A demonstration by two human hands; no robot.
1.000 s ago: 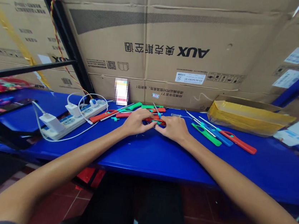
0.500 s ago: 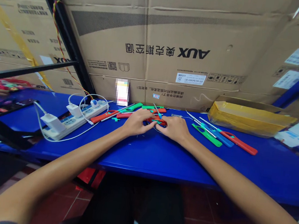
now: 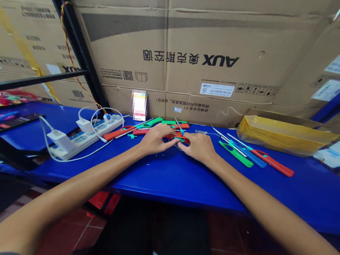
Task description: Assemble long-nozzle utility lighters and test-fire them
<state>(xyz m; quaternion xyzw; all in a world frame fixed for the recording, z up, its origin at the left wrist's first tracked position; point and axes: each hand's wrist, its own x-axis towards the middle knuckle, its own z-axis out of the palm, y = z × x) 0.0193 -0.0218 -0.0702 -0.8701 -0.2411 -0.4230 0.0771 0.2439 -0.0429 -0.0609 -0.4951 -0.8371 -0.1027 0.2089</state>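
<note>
Between my two hands is a red lighter piece [image 3: 180, 137] with a bit of green on it. My left hand [image 3: 157, 139] has its fingers closed round the piece's left side. My right hand [image 3: 199, 146] pinches its right end. A small blue-handled tool [image 3: 179, 125] points up between the hands; its lower end is hidden. Red and green lighters, such as a green one [image 3: 152, 122], lie just behind and left of my left hand. To the right of my right hand lie a green lighter [image 3: 236, 154], a blue one [image 3: 255, 158] and a red one [image 3: 275, 163].
A white power strip [image 3: 78, 139] with chargers and cables lies on the blue table [image 3: 158, 179] at the left. A lit phone [image 3: 139, 105] leans on the cardboard behind. A yellow-taped box [image 3: 285, 136] stands at the back right, white devices [image 3: 334, 152] beside it.
The other person's hand at the far left has gone out of view, and blue and pink items show there. My own hands have hardly moved.
</note>
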